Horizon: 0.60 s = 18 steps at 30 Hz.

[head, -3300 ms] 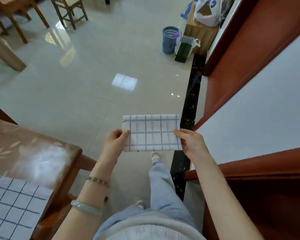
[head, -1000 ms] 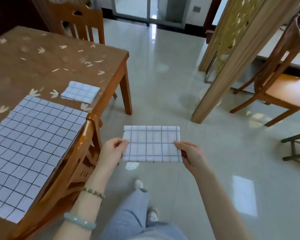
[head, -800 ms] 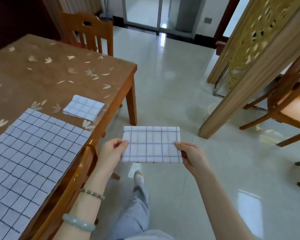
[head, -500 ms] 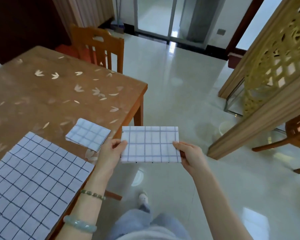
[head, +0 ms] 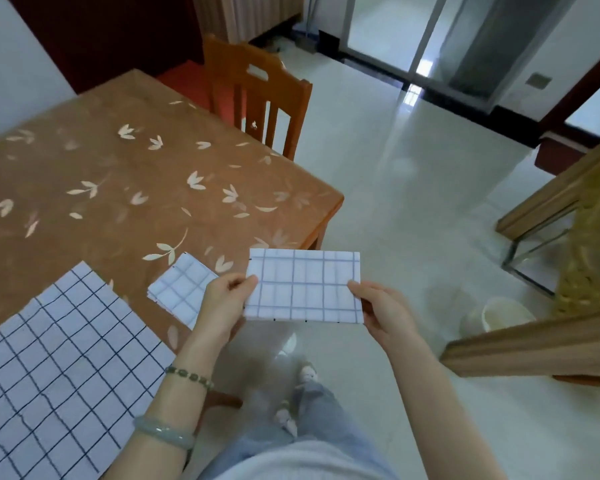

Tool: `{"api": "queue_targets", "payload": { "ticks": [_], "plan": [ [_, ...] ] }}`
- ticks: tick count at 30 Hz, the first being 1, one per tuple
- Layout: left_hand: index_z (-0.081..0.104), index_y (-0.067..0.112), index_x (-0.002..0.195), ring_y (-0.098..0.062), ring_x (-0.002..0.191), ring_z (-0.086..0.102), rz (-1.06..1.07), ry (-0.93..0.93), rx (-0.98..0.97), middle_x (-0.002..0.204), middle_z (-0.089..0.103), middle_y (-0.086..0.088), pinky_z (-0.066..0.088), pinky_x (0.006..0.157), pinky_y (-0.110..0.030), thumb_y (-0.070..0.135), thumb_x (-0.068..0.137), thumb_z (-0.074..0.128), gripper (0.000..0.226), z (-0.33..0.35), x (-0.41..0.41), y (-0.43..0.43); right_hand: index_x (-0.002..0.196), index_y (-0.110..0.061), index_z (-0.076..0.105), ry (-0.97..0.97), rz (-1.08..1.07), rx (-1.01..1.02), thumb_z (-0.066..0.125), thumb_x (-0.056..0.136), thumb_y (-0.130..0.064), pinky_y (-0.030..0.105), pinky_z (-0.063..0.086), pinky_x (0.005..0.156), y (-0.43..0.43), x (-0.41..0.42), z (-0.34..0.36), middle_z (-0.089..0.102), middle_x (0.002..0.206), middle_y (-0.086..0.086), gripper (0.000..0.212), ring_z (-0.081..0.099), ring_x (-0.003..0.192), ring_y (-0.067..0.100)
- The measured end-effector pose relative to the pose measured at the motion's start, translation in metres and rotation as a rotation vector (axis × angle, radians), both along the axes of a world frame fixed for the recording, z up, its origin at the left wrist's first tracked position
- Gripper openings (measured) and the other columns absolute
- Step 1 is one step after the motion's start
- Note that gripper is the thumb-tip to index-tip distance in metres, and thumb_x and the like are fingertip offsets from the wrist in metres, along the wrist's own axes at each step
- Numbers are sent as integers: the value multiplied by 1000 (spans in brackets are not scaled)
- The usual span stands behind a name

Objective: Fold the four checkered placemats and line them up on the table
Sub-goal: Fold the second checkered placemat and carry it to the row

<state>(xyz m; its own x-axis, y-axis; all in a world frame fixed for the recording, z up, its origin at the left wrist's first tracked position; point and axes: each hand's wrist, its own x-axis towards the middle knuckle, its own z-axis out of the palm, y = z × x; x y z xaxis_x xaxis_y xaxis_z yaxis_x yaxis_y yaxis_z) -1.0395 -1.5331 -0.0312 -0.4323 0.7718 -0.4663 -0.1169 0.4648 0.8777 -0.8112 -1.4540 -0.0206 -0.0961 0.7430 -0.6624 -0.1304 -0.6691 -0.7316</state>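
Note:
A folded white placemat (head: 303, 285) with a dark grid hangs flat in the air beyond the table's right edge. My left hand (head: 226, 303) pinches its left edge and my right hand (head: 383, 311) pinches its right edge. On the brown leaf-patterned table (head: 118, 188), a small folded placemat (head: 179, 292) lies near the front right edge, partly hidden by my left hand. A large unfolded checkered placemat (head: 56, 368) is spread on the table at the lower left.
A wooden chair (head: 257, 95) stands at the table's far side. A carved wooden screen (head: 568, 271) and a pale bucket (head: 504, 313) are on the right. Glossy tiled floor (head: 395, 202) lies ahead; my legs and feet show below.
The view has swung from the floor by the wall round to the table, which has come closer. Both hands have kept the same hold on the folded placemat.

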Motion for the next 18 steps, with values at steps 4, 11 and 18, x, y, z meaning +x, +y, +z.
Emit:
{"api": "queue_targets", "payload": {
  "ticks": [4, 11, 18],
  "plan": [
    [59, -3, 76, -16, 65, 49, 34, 116, 1, 66, 51, -8, 36, 64, -32, 22, 93, 58, 30, -7, -9, 28, 88, 4, 66, -5, 69, -16, 64, 84, -2, 31, 57, 68, 42, -13, -6, 69, 81, 16, 8, 67, 72, 23],
    [59, -3, 74, -12, 58, 42, -84, 254, -43, 64, 43, -6, 36, 63, -29, 17, 93, 60, 27, -17, -67, 62, 100, 12, 63, 33, 214, -109, 62, 84, 2, 30, 60, 64, 80, -52, -26, 69, 81, 17, 18, 69, 67, 19],
    [67, -3, 89, -16, 62, 43, -285, 278, -167, 72, 50, -13, 37, 55, -21, 13, 94, 58, 18, -30, -148, 101, 82, 3, 62, 31, 311, -241, 61, 84, 7, 28, 59, 58, 88, -105, -47, 72, 72, 12, 5, 71, 63, 18]
  ]
}}
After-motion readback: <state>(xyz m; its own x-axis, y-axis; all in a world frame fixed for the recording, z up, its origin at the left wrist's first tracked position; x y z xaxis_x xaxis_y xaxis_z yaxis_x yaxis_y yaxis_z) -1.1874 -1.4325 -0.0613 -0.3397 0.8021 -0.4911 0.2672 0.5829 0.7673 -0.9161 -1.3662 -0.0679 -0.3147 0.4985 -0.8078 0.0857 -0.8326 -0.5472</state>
